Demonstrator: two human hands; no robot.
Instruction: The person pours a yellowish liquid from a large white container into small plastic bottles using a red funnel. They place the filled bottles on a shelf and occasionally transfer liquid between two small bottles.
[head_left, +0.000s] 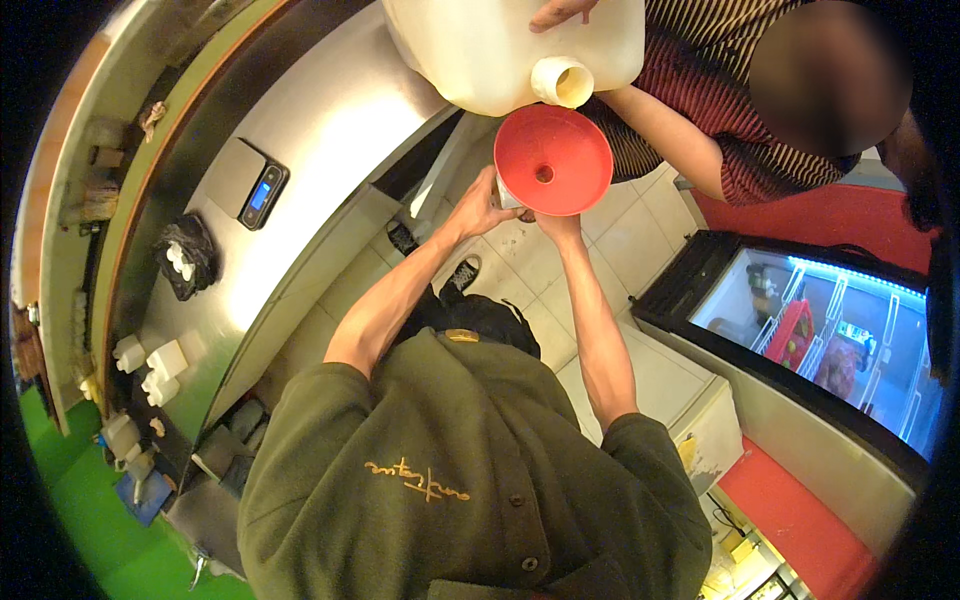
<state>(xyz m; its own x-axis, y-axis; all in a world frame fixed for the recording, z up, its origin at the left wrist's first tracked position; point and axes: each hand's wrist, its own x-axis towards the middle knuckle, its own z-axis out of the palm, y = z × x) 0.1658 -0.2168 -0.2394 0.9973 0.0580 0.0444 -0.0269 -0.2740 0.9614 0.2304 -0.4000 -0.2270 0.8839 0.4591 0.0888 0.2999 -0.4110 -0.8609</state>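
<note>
Both my hands are raised in front of me around a white container, mostly hidden under a red plastic funnel. My left hand grips the container from the left. My right hand is at the funnel's lower edge, its fingers mostly hidden beneath; what exactly it holds does not show. Just above the funnel, a large translucent plastic jerrycan is tilted, its open neck at the funnel's upper rim. Another person's hand rests on the jerrycan, and their forearm passes beside it.
On the steel counter at left are a digital scale, a black plastic bag with white items and several small white bottles. A lit glass-door fridge stands at right. The other person is at the upper right.
</note>
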